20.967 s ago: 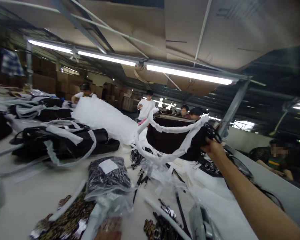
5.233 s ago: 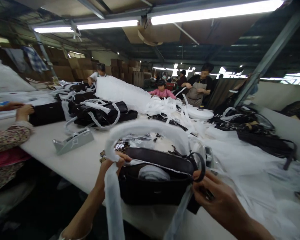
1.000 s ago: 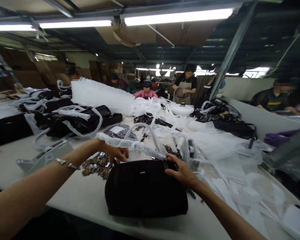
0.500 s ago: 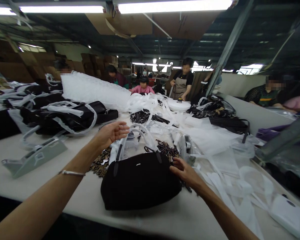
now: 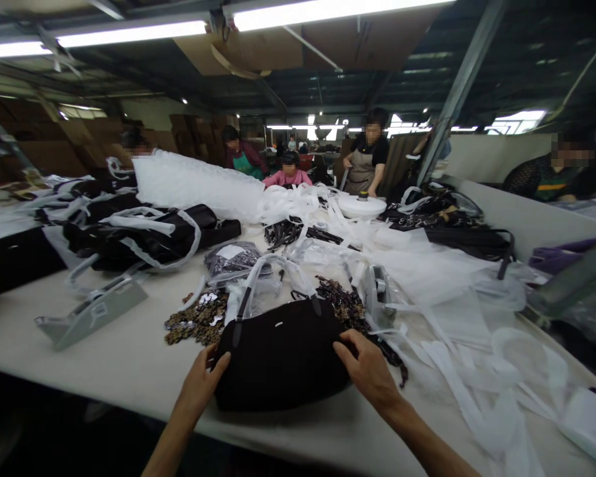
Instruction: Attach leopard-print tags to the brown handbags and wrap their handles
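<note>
A black handbag (image 5: 283,358) stands upright at the table's near edge, its two handles (image 5: 271,268) wrapped in translucent white material and raised. My left hand (image 5: 203,374) grips the bag's left side, thumb on the front face and fingers behind the edge. On the right side, my right hand (image 5: 360,358) holds the bag the same way, its fingertips partly hidden behind it. Patterned brown pieces (image 5: 196,318) lie beyond my left hand, and more dark patterned pieces (image 5: 340,301) lie behind the bag's right side.
Black bags with wrapped handles (image 5: 149,238) are piled at the left, near a pale green-grey holder (image 5: 94,315). White strips and sheets (image 5: 427,278) spread over the right of the table (image 5: 173,391). A tape dispenser (image 5: 377,291) stands behind. Several people are beyond the table.
My left hand has come down from beside the handles to the bag's left side and taken hold of it. My right hand stays at the right side. The view has shifted slightly.
</note>
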The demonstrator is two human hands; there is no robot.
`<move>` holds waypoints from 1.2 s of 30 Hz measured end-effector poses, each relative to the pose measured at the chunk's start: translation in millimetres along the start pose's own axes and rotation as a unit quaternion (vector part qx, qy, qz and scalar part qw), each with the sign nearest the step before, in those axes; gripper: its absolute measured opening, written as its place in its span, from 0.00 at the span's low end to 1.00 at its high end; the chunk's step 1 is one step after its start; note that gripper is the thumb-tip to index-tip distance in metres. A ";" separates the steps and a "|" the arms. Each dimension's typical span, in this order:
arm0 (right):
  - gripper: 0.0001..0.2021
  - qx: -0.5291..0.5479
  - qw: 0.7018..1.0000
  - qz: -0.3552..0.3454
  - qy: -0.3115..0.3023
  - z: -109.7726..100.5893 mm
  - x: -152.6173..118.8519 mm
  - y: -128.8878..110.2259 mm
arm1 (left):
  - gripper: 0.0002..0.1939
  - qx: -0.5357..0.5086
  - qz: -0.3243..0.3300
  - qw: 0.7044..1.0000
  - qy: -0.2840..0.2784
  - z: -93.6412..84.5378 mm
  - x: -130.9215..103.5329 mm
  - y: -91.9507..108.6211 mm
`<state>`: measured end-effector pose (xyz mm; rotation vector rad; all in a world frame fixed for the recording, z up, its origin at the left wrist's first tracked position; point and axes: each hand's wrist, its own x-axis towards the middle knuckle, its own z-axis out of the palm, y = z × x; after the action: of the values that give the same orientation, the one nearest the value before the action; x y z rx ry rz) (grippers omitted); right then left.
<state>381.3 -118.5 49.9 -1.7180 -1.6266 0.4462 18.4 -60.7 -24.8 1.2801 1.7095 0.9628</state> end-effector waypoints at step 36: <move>0.03 -0.114 0.984 0.117 -0.066 -5.1 57.6 85.5 | 0.42 0.208 0.287 0.843 -0.405 137.8 -126.5 111.7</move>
<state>454.3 -59.7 6.6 -2.1039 -1.6261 0.5111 209.9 -144.4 37.2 2.1674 0.8725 0.2222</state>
